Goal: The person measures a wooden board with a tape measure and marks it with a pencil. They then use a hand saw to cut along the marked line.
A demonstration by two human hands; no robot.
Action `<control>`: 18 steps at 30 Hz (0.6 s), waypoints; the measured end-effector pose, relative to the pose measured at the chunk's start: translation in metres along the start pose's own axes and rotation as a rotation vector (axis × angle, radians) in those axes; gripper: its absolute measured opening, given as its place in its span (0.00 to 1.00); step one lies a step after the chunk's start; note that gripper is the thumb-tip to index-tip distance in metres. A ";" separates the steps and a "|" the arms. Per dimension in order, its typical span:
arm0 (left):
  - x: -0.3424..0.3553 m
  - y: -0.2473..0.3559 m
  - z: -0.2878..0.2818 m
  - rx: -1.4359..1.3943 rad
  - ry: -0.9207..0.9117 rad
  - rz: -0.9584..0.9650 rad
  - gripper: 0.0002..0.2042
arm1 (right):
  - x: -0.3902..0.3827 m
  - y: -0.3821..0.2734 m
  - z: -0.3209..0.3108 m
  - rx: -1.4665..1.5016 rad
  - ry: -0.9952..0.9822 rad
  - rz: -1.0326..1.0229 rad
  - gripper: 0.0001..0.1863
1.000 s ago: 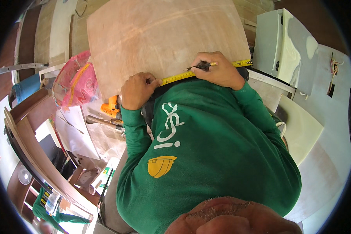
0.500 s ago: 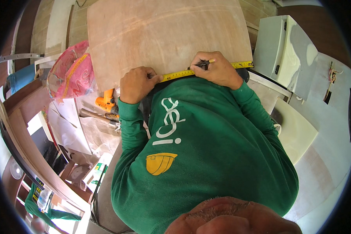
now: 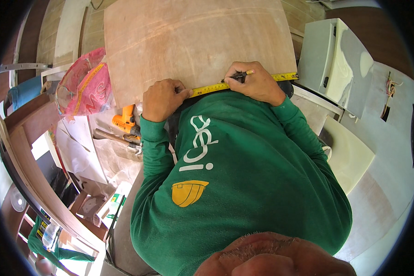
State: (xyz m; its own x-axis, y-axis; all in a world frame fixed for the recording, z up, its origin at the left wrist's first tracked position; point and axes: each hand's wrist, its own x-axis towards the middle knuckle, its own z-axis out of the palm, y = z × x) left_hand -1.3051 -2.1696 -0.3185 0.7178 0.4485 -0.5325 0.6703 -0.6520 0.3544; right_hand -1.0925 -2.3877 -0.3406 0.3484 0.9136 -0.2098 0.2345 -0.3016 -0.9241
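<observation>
A broad sheet of plywood (image 3: pixel 198 41) lies in front of me. Along its near edge stretches a yellow tape measure (image 3: pixel 208 89), running from one hand to beyond the other, close to the sheet's right corner. My left hand (image 3: pixel 164 99) is closed, its thumb and fingers pinching the tape at the left. In my right hand (image 3: pixel 258 83) is a pencil (image 3: pixel 250 72), its tip pointing left at the tape and its shaft partly hidden by the fingers. The same hand rests over the tape on the board's edge.
Left of the board sits a pink plastic sack (image 3: pixel 85 87). Below it lie an orange power drill (image 3: pixel 123 121) and a wooden-handled tool (image 3: pixel 110 135). A pale cabinet (image 3: pixel 316 55) stands at the right. Another person (image 3: pixel 43 241) in green is at the far lower left.
</observation>
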 end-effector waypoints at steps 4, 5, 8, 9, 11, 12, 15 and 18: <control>0.000 0.001 -0.001 -0.019 -0.022 -0.020 0.19 | 0.000 0.002 0.002 -0.010 0.017 0.003 0.10; 0.000 0.001 -0.001 -0.019 -0.019 -0.015 0.19 | 0.000 0.003 0.002 -0.017 0.018 0.004 0.10; 0.000 0.001 -0.001 -0.019 -0.015 -0.008 0.19 | 0.000 0.001 0.000 0.000 0.000 -0.012 0.10; -0.001 0.001 -0.001 -0.020 -0.016 -0.010 0.19 | 0.000 0.001 0.000 -0.011 -0.007 -0.002 0.10; -0.001 0.001 0.000 -0.020 -0.014 -0.013 0.19 | 0.000 0.001 -0.001 -0.033 -0.022 0.016 0.11; 0.000 0.000 0.001 -0.017 -0.011 -0.014 0.18 | 0.000 0.001 0.000 -0.034 -0.014 0.013 0.10; 0.000 0.000 0.001 -0.017 -0.014 -0.018 0.19 | 0.000 0.003 0.001 -0.028 0.005 0.011 0.10; 0.000 0.000 0.000 -0.025 -0.013 -0.011 0.19 | -0.001 0.002 0.001 -0.018 0.002 0.016 0.10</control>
State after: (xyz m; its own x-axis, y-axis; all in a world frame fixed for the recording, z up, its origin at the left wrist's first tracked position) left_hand -1.3052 -2.1703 -0.3182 0.7082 0.4471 -0.5465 0.6825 -0.6318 0.3675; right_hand -1.0933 -2.3885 -0.3426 0.3539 0.9081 -0.2240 0.2449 -0.3211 -0.9148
